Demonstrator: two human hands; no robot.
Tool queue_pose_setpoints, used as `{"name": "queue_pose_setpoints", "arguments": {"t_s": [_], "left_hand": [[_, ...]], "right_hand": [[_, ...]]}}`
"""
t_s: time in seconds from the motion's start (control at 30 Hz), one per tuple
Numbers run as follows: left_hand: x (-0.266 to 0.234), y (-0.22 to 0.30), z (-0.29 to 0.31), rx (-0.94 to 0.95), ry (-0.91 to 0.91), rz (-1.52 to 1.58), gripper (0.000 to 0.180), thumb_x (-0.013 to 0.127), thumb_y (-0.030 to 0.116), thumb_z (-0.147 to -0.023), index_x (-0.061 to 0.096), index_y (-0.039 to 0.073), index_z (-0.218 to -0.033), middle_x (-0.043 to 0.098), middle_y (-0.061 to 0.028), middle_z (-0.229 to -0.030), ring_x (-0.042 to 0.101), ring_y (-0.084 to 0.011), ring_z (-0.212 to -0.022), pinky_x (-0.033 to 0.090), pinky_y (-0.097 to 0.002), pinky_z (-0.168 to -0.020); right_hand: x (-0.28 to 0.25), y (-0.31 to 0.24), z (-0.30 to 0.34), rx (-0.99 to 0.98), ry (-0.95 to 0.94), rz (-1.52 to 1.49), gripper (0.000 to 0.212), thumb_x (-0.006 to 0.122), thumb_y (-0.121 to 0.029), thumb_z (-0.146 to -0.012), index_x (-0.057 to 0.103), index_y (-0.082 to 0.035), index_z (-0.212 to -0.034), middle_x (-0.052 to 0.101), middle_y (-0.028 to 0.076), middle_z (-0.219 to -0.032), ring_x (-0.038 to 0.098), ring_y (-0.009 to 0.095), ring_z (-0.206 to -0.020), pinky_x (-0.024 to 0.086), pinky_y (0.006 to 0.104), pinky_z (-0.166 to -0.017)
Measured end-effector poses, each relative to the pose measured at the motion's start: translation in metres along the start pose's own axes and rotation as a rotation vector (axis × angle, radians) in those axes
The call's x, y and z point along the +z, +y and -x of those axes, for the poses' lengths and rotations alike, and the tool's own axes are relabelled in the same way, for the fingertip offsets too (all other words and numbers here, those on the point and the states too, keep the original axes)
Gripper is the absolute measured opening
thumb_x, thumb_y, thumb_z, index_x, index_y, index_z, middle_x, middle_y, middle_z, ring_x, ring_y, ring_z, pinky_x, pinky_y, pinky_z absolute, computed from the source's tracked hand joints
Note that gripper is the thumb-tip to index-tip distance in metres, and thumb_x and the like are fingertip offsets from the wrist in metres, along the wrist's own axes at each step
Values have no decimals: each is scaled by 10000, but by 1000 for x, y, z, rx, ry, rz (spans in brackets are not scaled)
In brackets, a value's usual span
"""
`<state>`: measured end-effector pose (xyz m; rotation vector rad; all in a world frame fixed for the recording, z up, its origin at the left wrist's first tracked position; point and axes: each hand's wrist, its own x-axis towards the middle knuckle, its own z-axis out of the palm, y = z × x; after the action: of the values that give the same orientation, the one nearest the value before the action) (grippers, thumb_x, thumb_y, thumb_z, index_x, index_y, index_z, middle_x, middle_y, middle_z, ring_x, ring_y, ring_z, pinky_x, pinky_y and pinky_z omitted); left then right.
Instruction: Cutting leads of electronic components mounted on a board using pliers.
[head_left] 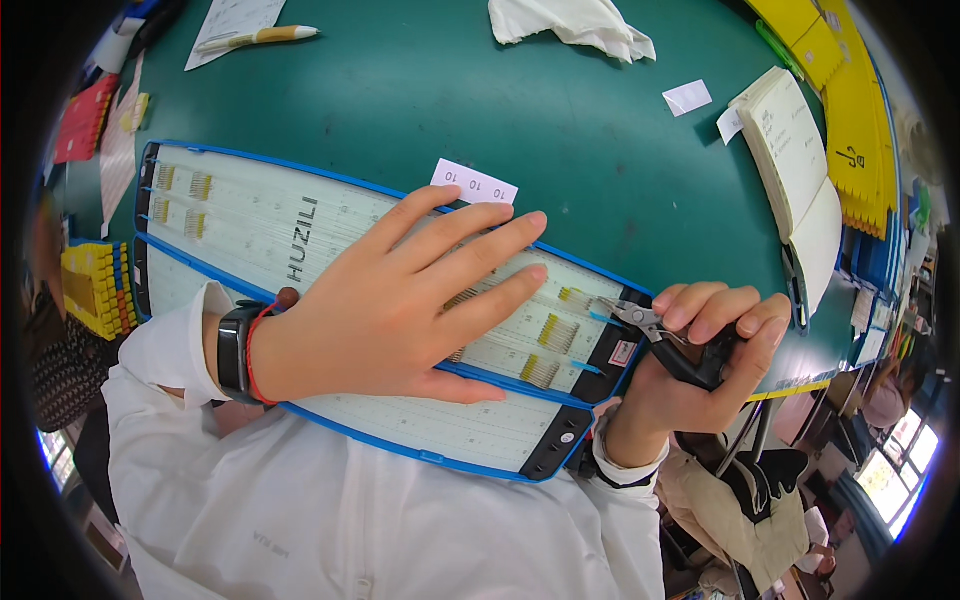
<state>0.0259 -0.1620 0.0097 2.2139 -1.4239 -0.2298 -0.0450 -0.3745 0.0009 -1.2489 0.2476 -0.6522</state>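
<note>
A long blue-edged case [420, 412] with pale, ruled inner panels lies opened in front of me, its near half against my white jacket. It looks like a fishing-rig case. Fine lines run along its far panel, with rows of small yellow-and-metal pieces [558, 333] near both ends. Flat across the middle of that panel rests my left hand [385, 300], fingers spread, hiding part of the rows. My right hand [735, 325] grips black-handled nippers [692, 366]. Their metal jaws reach the case's right end, beside the outermost row and a thin blue strip [605, 318].
A white paper slip [478, 184] touches the case's far edge. On the green table [400, 100] lie a white cloth [570, 25], a pen [258, 38] and an open notebook [790, 160]. Yellow cards [850, 130] line the right side; a red packet [85, 118] sits left.
</note>
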Motion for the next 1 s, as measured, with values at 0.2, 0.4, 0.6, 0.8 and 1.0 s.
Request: {"name": "queue_pose_setpoints", "arguments": {"t_s": [0.2, 0.4, 0.6, 0.8, 1.0], "left_hand": [[0, 0, -1, 9, 2, -4, 709, 741, 518, -672, 603, 58, -1193, 518, -192, -1315, 523, -360, -1150, 395, -518, -987], [-1, 0, -1, 10, 0, -16, 700, 734, 524, -679, 607, 59, -1187, 524, -192, -1309, 526, -359, -1144, 399, -518, -982], [0, 0, -1, 7, 8, -31, 690, 721, 535, -693, 607, 71, -1191, 533, -172, -1309, 527, -345, -1147, 392, -507, -995], [1, 1, -2, -11, 20, -30, 690, 716, 536, -695, 607, 88, -1208, 535, -152, -1314, 525, -328, -1150, 387, -498, -1006], [1, 1, -2, -4, 14, -59, 662, 703, 545, -698, 630, 113, -1194, 534, -147, -1315, 524, -323, -1147, 385, -492, -1009]], "right_hand": [[0, -1, 1, -5, -5, 22, 227, 295, -240, -1017, 341, -77, -866, 440, 96, -624, 515, 225, -518, 513, 392, -563], [0, -1, 1, 10, -33, 15, 228, 295, -248, -1021, 335, -80, -872, 448, 97, -636, 523, 229, -534, 514, 394, -579], [2, -1, 1, 21, -46, 19, 236, 299, -262, -1026, 331, -79, -880, 454, 99, -644, 530, 232, -545, 514, 393, -589], [1, -1, 1, 15, -78, 20, 242, 305, -269, -1031, 334, -76, -888, 465, 104, -651, 543, 241, -556, 512, 386, -592], [1, -1, 1, 7, -88, 26, 243, 300, -265, -1037, 338, -71, -894, 482, 109, -662, 554, 240, -565, 515, 378, -600]]}}
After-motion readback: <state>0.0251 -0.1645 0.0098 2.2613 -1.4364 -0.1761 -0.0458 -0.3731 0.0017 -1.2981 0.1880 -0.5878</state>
